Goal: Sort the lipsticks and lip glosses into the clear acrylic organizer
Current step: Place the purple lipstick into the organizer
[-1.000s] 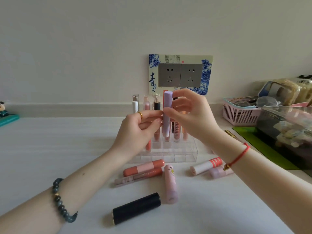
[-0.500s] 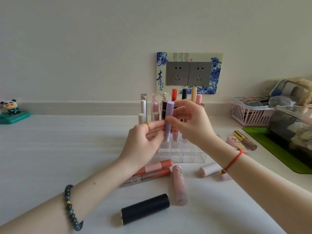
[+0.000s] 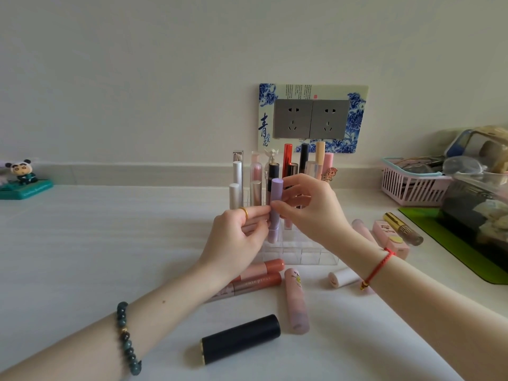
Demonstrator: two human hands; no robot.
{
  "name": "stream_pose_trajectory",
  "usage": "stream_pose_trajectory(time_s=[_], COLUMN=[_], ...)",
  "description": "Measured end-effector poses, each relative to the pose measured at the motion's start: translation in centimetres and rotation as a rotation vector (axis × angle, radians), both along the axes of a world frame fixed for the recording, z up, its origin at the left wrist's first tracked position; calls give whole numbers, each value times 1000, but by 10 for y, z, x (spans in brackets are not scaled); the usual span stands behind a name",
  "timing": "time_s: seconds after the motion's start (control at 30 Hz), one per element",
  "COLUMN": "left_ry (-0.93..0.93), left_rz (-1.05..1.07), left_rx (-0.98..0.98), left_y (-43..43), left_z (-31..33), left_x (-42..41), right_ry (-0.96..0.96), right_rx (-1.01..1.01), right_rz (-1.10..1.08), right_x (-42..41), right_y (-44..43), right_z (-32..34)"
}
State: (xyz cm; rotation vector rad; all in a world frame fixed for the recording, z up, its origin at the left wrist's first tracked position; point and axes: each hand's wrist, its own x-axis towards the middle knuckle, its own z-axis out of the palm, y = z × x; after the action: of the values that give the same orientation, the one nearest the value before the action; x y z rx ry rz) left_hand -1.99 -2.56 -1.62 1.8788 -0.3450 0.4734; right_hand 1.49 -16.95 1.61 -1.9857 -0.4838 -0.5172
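Lilac tube (image 3: 276,199), matte and upright, is pinched between the fingertips of the left hand (image 3: 236,239) and right hand (image 3: 312,213). It is lower than a second ago, its base now inside the clear acrylic organizer (image 3: 305,255) beside the standing lipsticks (image 3: 287,160).

White counter (image 3: 110,243) carries clear acrylic organizer (image 3: 302,255) at centre. Loose in front: black cylindrical lipstick tube (image 3: 241,338), pale pink tube (image 3: 296,301), two coral gloss tubes (image 3: 255,283). Pink slatted basket (image 3: 409,189), green mat (image 3: 450,243) at right.

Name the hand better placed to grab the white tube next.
The right hand, probably: the white tube lies beside its wrist, the left hand farther off. Both grip the lilac tube now.
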Motion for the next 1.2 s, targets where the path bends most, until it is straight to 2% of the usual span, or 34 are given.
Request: stream_pose_trajectory(time_s=[0.67, 0.87, 0.97, 1.2], left_ry=[-15, -66, -71, -17], left_rz=[37, 15, 17, 29], left_rx=[-61, -63, 15, 372], left_y=[3, 30, 48, 77], left_z=[8, 20, 18, -2], left_x=[-4, -14, -24, -43], right_ry=[-55, -111, -122, -67], right_rx=[-1, -31, -124, -506], right_rz=[-84, 10, 75, 258], right_x=[-11, -28, -37, -49], right_y=[-8, -9, -6, 7], right_z=[13, 28, 25, 0])
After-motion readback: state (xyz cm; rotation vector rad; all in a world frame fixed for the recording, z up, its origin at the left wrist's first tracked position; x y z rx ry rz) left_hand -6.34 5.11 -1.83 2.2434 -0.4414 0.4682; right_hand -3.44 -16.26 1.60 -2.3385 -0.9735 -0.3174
